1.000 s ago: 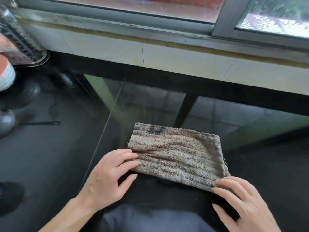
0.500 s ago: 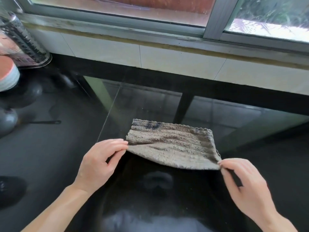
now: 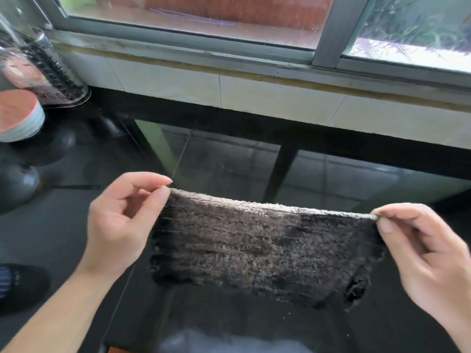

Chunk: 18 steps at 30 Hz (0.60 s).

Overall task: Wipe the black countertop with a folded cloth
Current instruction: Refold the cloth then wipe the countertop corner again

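The cloth [image 3: 260,248] is held up off the counter [image 3: 58,225], stretched between the two hands, with its ribbed, dark-stained face toward the camera. The left hand [image 3: 119,220] pinches the cloth's upper left corner between thumb [image 3: 161,196] and forefinger, whose tips meet right at the pale top edge. Its other fingers are curled loosely toward the palm and do not touch the fabric. The right hand [image 3: 428,258] does the same at the upper right corner: its thumb [image 3: 384,226] and forefinger close on the very tip of the corner, the remaining fingers bent in behind. All of the cloth but those two corners hangs below and between the pinching fingers. The top edge runs nearly taut from one pinch to the other, a little lower on the right. The side edges drop past the heels of both hands. The bottom edge hangs free and ragged, with a darker clump [image 3: 356,289] at its lower right corner; whether it touches the counter cannot be told. The counter is glossy black and mirrors the window [image 3: 229,19] above the white tiles [image 3: 275,103] behind it. At the far left, well apart from the hands, stand stacked bowls [image 3: 17,115] and a clear container [image 3: 53,72].
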Motion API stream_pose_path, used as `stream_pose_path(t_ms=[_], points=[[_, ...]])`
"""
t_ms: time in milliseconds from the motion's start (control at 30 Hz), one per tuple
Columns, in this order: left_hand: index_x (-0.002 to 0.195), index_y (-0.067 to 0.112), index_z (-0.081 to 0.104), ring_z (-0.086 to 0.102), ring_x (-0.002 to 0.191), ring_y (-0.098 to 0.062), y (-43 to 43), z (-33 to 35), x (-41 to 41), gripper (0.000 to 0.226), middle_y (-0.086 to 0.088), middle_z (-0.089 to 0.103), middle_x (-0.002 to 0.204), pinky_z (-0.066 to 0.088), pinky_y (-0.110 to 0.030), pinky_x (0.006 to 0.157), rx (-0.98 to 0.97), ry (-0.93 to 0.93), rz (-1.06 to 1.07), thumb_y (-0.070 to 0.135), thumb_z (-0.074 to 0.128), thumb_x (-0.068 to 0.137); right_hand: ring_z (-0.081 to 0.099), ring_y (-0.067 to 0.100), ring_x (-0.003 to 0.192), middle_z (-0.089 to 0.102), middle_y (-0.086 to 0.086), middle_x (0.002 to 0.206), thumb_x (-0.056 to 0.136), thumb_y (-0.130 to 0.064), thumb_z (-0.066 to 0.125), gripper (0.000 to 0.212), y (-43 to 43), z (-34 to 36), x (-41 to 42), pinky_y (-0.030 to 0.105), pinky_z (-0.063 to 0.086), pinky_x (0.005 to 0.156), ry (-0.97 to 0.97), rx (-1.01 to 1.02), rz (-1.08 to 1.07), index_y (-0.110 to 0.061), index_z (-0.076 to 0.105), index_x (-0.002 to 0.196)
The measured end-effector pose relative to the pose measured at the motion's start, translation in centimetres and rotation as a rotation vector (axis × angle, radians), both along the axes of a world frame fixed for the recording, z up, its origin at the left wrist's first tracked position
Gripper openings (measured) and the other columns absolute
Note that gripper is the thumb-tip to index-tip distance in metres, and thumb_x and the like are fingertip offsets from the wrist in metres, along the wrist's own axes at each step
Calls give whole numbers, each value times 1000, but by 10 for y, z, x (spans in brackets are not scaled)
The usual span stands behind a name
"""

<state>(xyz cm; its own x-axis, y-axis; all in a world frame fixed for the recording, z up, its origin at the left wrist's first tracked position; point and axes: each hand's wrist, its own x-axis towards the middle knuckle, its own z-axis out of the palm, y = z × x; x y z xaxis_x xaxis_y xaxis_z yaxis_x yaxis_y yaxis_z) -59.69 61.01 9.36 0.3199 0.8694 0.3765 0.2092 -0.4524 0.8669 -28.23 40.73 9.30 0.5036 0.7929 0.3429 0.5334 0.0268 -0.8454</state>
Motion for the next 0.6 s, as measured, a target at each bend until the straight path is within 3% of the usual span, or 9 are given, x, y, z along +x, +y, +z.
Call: stream_pose_path(t_ms=[100,200,267,333,433,533,600], points=[[90,38,71,65,75,-2,16,-41,18,22,17,71,86,46,-8,70,-227,154,38,16,70,90,64,4,79,69,-17,91,92,-17,65,20,19,-29,4,8,44,71,-32,-196,-66,-37,65,89],[99,36,68,65,87,-4,32,-75,39,20,17,71,92,52,-23,86,-321,375,56,17,67,92,65,10,83,69,-16,91,92,-12,63,22,43,-61,8,21,48,78,-72,-424,-114,-34,64,90],[118,31,64,61,103,-5,37,-81,50,25,16,65,114,49,-33,97,-255,483,81,23,62,95,62,18,102,67,-10,109,93,-14,62,18,54,-70,7,22,42,89,-157,-516,-131,-25,68,106],[130,30,58,51,120,0,33,-79,58,33,19,56,128,40,-25,103,-98,494,63,31,56,97,52,16,120,63,-4,124,93,-17,62,28,59,-71,2,16,31,99,-335,-465,-130,-16,65,120],[140,26,52,32,140,0,2,-81,67,45,15,45,145,22,-21,115,77,589,-221,39,46,97,49,18,130,60,2,134,98,-24,56,31,58,-73,-23,32,32,112,-525,-306,74,-13,65,125],[154,28,27,0,151,-10,-26,-99,70,59,9,14,163,3,-36,122,159,915,-406,52,28,100,29,21,145,42,1,152,100,-42,41,48,54,-89,-47,45,23,117,-672,-502,314,-18,52,140],[155,29,20,-5,151,-13,-25,-110,68,61,7,7,164,2,-41,121,197,1013,-403,55,23,100,13,19,150,26,-2,159,102,-51,29,56,55,-100,-48,46,14,117,-732,-641,353,-22,37,149]])
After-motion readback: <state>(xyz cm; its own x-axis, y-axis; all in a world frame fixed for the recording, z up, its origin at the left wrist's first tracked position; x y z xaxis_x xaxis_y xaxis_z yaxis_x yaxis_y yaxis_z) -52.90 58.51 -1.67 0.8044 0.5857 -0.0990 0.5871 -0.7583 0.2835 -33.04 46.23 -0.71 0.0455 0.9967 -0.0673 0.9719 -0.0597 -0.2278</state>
